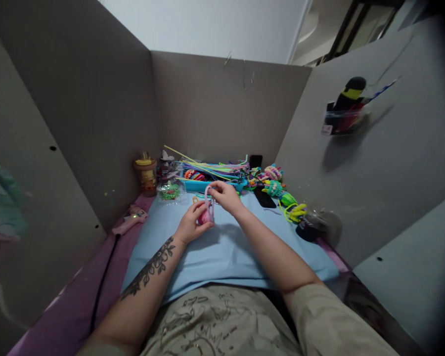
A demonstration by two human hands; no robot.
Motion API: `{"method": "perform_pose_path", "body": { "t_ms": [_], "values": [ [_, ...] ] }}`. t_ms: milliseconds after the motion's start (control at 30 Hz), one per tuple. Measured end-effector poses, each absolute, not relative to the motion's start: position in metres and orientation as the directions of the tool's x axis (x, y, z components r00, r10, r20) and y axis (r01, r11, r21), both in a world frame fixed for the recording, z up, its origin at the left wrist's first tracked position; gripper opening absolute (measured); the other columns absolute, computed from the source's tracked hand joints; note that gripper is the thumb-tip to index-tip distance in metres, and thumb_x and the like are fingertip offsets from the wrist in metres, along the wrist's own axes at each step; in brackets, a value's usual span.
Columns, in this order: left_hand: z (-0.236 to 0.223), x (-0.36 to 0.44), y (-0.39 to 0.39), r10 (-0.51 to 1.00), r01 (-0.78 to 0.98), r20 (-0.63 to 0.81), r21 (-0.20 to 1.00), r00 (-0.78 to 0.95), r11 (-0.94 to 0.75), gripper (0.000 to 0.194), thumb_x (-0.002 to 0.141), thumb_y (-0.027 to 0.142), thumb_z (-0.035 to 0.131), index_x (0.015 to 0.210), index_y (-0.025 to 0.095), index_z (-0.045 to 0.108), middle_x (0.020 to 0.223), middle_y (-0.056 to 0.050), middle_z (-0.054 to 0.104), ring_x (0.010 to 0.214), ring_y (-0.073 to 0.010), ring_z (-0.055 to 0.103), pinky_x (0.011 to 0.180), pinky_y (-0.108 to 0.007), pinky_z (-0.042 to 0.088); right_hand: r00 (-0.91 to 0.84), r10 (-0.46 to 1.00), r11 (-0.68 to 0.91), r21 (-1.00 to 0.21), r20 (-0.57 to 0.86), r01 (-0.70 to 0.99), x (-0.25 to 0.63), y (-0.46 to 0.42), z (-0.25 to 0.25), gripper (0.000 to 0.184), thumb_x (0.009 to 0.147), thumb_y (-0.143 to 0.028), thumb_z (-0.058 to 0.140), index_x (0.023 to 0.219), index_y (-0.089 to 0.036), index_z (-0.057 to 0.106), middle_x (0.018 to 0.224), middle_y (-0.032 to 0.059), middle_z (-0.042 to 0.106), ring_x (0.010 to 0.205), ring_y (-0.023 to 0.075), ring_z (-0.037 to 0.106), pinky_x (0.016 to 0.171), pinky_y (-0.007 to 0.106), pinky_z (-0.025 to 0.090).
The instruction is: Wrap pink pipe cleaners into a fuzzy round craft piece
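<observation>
Over the blue cloth point(226, 252), my left hand point(192, 222) is closed around a small bright-pink piece point(204, 216), whose exact kind I cannot make out. A pale pink pipe cleaner point(207, 195) rises from that piece in a narrow loop. At the loop's top, my right hand point(225, 197) pinches the pipe cleaner between thumb and fingers. A small orange loop point(195, 200) shows just behind my left hand.
Behind the hands stands a blue tray point(196, 186) with several pipe cleaners point(215, 168). A pink glue gun point(129, 222) lies left, its black cord running forward. Dark phone point(264, 198), colourful fuzzy pieces point(274, 188) and a black round container point(308, 230) sit right. Grey panels surround the table.
</observation>
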State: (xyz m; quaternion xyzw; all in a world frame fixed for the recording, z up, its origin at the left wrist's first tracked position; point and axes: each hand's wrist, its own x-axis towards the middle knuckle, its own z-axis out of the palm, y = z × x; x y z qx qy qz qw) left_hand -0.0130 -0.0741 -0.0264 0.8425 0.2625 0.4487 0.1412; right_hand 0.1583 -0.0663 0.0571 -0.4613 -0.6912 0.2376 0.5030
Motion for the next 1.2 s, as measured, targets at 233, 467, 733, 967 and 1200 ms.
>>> {"method": "perform_pose_path", "body": {
  "t_ms": [233,467,733,967,1200],
  "values": [
    [-0.029,-0.013,-0.070,0.585,0.269,0.692,0.521,0.423,-0.810,0.058,0.077,0.038,0.067,0.130,0.019,0.051,0.132,-0.014,0.050,0.124,-0.0298,0.049,0.106,-0.047,0.039,-0.195,0.894,0.442,-0.717,0.404,0.540,0.146,-0.059,0.072,0.016,0.078,-0.027,0.060,0.087,-0.016,0.065,0.054,-0.0076,0.046,0.052,0.0096,0.042,0.052,0.021,0.031],
    [-0.033,-0.014,-0.062,0.611,0.250,0.704,0.559,0.361,-0.791,0.055,0.076,0.041,0.064,0.126,0.020,0.054,0.128,-0.014,0.055,0.119,-0.0303,0.052,0.100,-0.048,0.044,-0.335,0.860,0.509,-0.597,0.385,0.621,0.131,-0.061,0.086,0.014,0.078,-0.019,0.060,0.088,-0.016,0.069,0.059,-0.0052,0.053,0.059,0.0099,0.046,0.058,0.021,0.031],
    [-0.037,-0.015,-0.060,0.664,0.224,0.667,0.628,0.339,-0.745,0.053,0.079,0.037,0.060,0.128,0.019,0.051,0.125,-0.013,0.057,0.110,-0.0263,0.057,0.085,-0.038,0.053,-0.394,0.837,0.545,-0.505,0.380,0.670,0.128,-0.063,0.089,0.017,0.080,-0.016,0.056,0.086,-0.016,0.073,0.067,-0.0014,0.063,0.063,0.0105,0.052,0.059,0.020,0.032],
    [-0.038,-0.014,-0.056,0.729,0.226,0.631,0.694,0.265,-0.683,0.049,0.080,0.038,0.057,0.125,0.017,0.054,0.121,-0.012,0.059,0.108,-0.0244,0.057,0.078,-0.033,0.055,-0.401,0.821,0.551,-0.383,0.406,0.741,0.134,-0.067,0.086,0.022,0.077,-0.012,0.056,0.080,-0.016,0.077,0.087,0.0059,0.070,0.081,0.0164,0.061,0.073,0.024,0.043],
    [-0.041,-0.012,-0.049,0.804,0.196,0.571,0.780,0.166,-0.594,0.055,0.077,0.041,0.057,0.126,0.015,0.053,0.125,-0.014,0.059,0.112,-0.0279,0.058,0.091,-0.041,0.051,-0.436,0.815,0.569,-0.386,0.381,0.726,0.140,-0.076,0.074,0.020,0.080,-0.016,0.060,0.086,-0.021,0.078,0.114,0.0092,0.066,0.109,0.0244,0.060,0.093,0.034,0.044]
  ]
}}
